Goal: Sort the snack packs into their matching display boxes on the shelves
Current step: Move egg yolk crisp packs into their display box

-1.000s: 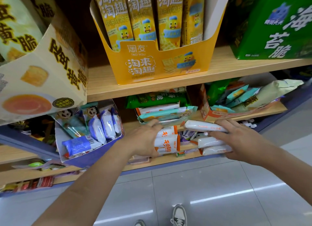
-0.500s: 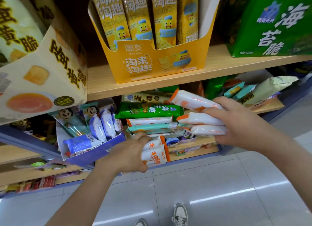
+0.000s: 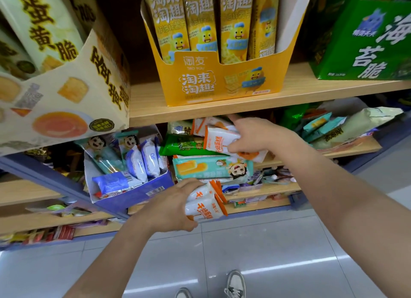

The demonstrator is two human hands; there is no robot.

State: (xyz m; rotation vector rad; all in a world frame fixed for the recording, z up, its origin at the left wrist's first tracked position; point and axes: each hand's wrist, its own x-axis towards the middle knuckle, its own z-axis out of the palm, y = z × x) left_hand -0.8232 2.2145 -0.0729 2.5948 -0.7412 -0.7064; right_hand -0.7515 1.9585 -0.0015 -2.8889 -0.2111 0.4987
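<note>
My left hand (image 3: 171, 205) grips two white-and-orange snack packs (image 3: 205, 205) in front of the lower shelf. My right hand (image 3: 253, 134) holds several more white-and-orange packs (image 3: 219, 139) up under the upper shelf board, atop a stack. That stack holds a green seaweed pack (image 3: 184, 145) and a teal cartoon pack (image 3: 211, 169). A purple display box (image 3: 142, 193) to the left holds blue-white packs and teal cartoon packs.
On the upper wooden shelf (image 3: 300, 90) stand a yellow display box (image 3: 222, 79), a green box (image 3: 367, 44) and a cream box (image 3: 62, 93) at left. Mixed packs (image 3: 347, 128) lie at the lower right. Grey tiled floor and my shoes (image 3: 234, 284) are below.
My right hand has lifted its white-and-orange packs from the lower shelf front up and back onto the stack. My left hand has drawn its packs slightly down and toward me.
</note>
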